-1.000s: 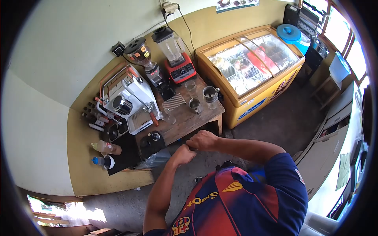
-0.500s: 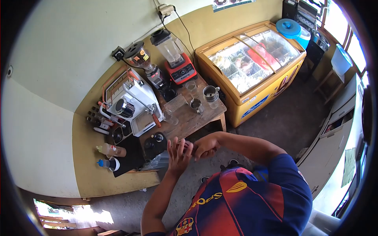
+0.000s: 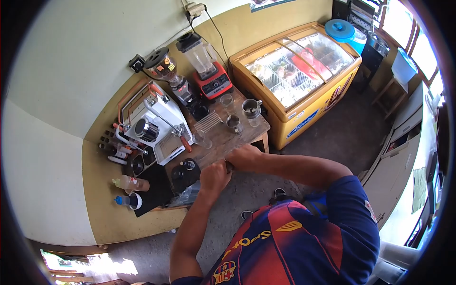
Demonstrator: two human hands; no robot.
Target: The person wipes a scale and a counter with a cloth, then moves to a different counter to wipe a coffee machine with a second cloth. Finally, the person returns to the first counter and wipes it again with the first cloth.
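My left hand (image 3: 214, 177) and my right hand (image 3: 244, 157) meet at the front edge of the wooden table (image 3: 221, 148), both with fingers curled closed. A small dark bit of something shows between them, but the hands cover most of it and I cannot make out its kind. Just left of my left hand, a tamper (image 3: 188, 165) rests on a black mat. Beyond the hands stand a clear glass (image 3: 203, 140), a metal pitcher (image 3: 233, 123) and a second metal cup (image 3: 251, 108). Another clear glass (image 3: 227, 101) is farther back.
A white espresso machine (image 3: 175, 134), a coffee grinder (image 3: 183, 90) and a red blender (image 3: 213, 85) line the wall. Squeeze bottles (image 3: 134, 183) stand at the left. A yellow chest freezer (image 3: 280, 128) adjoins the table's right end. White cabinets (image 3: 395, 173) run along the right side.
My left hand's fingers, spread half a second ago, are now curled closed. Both hands have moved up and forward toward the table edge. The view has shifted slightly.
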